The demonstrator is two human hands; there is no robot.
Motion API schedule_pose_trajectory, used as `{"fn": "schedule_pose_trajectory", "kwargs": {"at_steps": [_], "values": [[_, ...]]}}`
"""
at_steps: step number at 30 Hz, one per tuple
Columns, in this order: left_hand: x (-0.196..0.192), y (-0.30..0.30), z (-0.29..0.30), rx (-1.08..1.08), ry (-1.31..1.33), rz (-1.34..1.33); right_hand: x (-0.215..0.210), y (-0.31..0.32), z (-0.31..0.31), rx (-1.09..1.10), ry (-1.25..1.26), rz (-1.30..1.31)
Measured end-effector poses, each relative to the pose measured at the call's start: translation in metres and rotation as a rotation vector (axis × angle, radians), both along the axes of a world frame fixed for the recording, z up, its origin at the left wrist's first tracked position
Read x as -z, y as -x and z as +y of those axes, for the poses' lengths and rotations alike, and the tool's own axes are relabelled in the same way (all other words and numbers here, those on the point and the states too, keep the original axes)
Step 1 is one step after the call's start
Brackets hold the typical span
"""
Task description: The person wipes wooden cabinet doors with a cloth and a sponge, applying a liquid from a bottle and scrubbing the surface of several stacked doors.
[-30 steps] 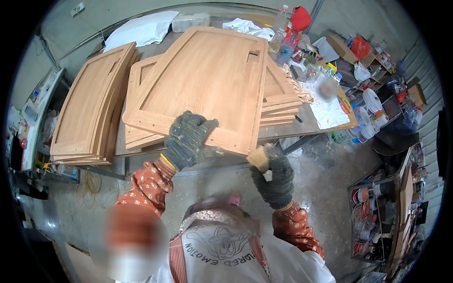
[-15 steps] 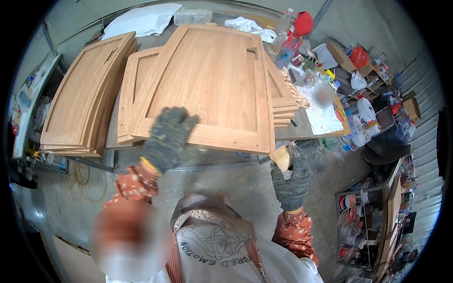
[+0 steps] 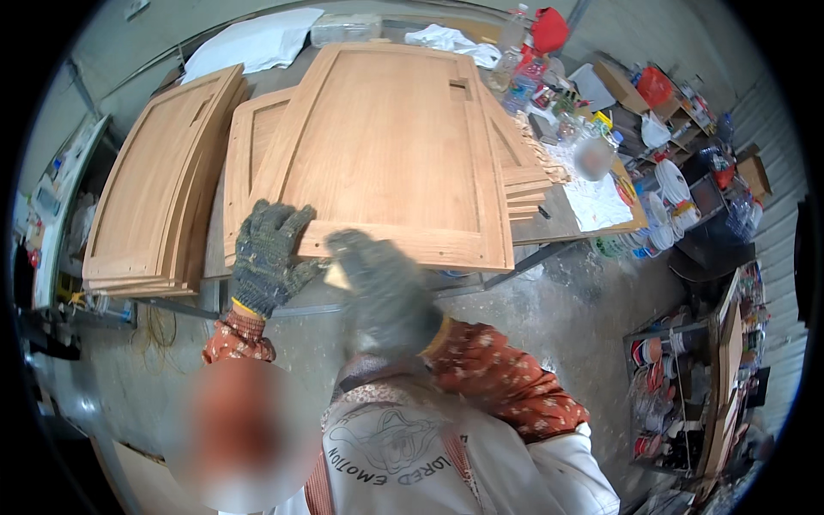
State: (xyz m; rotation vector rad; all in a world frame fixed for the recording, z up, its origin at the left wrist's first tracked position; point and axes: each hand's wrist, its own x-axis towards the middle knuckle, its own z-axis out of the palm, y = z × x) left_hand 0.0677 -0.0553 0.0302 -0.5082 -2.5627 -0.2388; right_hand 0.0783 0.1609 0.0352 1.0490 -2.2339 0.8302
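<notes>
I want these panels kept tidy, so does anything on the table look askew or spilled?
Yes: the top panel lies askew on the middle stack, turned so that lower panels jut out at both sides, while the left stack looks neater. I can make out no spill.

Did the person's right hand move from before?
Yes: the right hand has moved left, closer to the stack of wooden panels at the left.

Left hand (image 3: 270, 259) on panel (image 3: 386, 146) — right hand (image 3: 384, 296) holds block (image 3: 337, 276).
</notes>
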Motion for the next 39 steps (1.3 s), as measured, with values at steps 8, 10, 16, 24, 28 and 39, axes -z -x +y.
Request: {"fn": "schedule_pose_trajectory", "kwargs": {"at_steps": [8,10,16,24,28,39], "values": [[-0.001,-0.025,0.018,-0.06,0.001,-0.005,-0.017,-0.004,0.125,0.147,-0.06,-0.015],[0.002,-0.027,0.024,-0.081,-0.002,0.024,-0.015,-0.008,0.174,0.42,-0.036,-0.273],[0.006,-0.022,0.027,-0.109,-0.068,0.103,-0.051,0.022,0.163,0.309,-0.285,-0.03],[0.019,-0.011,0.034,-0.2,-0.11,0.159,-0.069,0.098,0.139,0.024,-0.707,-0.114],[0.018,-0.014,0.031,-0.228,-0.109,0.182,-0.071,0.157,0.117,-0.03,-0.928,-0.225],[0.02,-0.014,0.031,-0.262,-0.101,0.131,-0.049,0.256,0.116,0.133,-0.674,-0.009]]}}
